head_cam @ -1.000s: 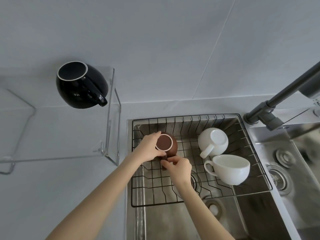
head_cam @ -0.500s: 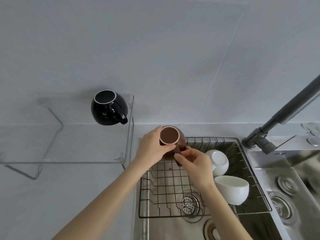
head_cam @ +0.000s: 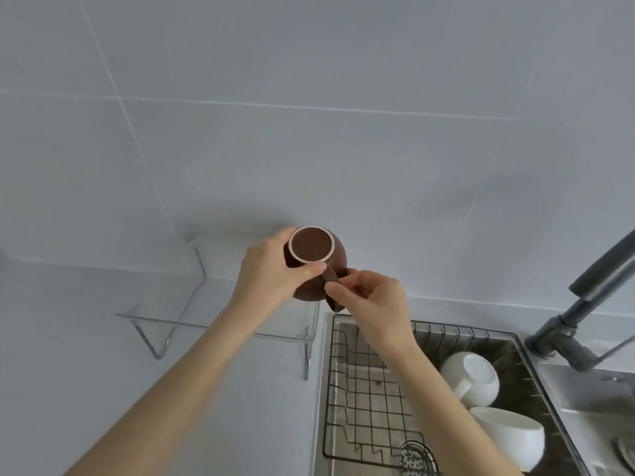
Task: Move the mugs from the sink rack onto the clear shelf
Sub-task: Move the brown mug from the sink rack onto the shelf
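Observation:
I hold a brown mug (head_cam: 311,249) upside down, its pale-rimmed base facing me, above the right end of the clear shelf (head_cam: 220,324). My left hand (head_cam: 271,269) wraps its body from the left. My right hand (head_cam: 367,300) pinches its handle from the right. Two white mugs remain in the wire sink rack (head_cam: 364,400): one on its side (head_cam: 470,377), one nearer me (head_cam: 508,438). The black mug seen earlier on the shelf is hidden now.
A grey faucet (head_cam: 584,300) rises at the right over the steel sink (head_cam: 584,407). A round drain strainer (head_cam: 417,458) shows under the rack. The tiled wall stands behind the white counter (head_cam: 68,372).
Both hands have lifted the brown mug out of the rack and carried it up and left, over the shelf's right end. The view has tilted up, and the black mug is no longer visible.

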The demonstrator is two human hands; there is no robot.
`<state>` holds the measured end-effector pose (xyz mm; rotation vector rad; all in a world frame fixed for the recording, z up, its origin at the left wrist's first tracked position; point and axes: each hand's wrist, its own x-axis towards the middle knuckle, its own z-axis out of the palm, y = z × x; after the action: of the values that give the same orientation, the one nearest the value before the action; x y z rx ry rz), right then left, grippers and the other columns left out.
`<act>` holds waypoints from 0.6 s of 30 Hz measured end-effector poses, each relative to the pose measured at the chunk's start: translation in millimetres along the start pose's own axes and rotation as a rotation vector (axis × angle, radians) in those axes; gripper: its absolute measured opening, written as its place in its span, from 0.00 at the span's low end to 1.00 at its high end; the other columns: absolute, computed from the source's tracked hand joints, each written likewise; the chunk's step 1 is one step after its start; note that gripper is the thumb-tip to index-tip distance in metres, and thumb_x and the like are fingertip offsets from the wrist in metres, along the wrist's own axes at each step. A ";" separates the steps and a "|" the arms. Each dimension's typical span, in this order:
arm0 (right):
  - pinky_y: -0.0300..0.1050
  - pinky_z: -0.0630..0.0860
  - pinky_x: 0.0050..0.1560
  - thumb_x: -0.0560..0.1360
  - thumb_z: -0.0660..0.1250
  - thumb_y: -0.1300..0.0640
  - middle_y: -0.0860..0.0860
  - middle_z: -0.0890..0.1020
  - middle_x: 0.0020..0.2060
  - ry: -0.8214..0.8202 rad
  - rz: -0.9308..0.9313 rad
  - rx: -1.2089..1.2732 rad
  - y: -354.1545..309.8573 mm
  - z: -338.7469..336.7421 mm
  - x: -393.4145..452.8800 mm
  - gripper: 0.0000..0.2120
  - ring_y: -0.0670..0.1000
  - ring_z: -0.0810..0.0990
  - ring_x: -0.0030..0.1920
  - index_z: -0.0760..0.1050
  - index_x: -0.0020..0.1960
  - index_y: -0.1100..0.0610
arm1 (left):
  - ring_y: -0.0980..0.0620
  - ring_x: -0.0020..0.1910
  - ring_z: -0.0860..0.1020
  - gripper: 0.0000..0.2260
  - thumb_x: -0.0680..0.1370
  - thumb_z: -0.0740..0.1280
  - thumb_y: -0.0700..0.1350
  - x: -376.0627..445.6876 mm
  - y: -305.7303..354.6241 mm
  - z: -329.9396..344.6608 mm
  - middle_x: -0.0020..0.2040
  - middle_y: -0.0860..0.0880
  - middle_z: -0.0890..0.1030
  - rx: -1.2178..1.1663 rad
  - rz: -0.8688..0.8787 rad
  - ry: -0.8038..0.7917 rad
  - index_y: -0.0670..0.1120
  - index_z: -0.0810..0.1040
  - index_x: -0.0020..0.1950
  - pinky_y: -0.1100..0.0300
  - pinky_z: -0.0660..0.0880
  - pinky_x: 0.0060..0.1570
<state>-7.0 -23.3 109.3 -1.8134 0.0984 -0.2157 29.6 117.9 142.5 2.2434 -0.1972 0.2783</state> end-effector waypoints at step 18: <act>0.43 0.78 0.43 0.69 0.72 0.58 0.60 0.85 0.35 -0.192 0.132 -0.006 26.8 52.3 10.7 0.06 0.51 0.81 0.34 0.82 0.41 0.62 | 0.48 0.49 0.79 0.20 0.63 0.75 0.51 -8.8 -68.1 -6.4 0.48 0.49 0.84 0.006 -0.226 0.023 0.49 0.78 0.53 0.51 0.75 0.53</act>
<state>15.2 17.7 71.9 -1.8169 0.0829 0.0525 36.4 166.2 93.7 2.2425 0.0695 0.1827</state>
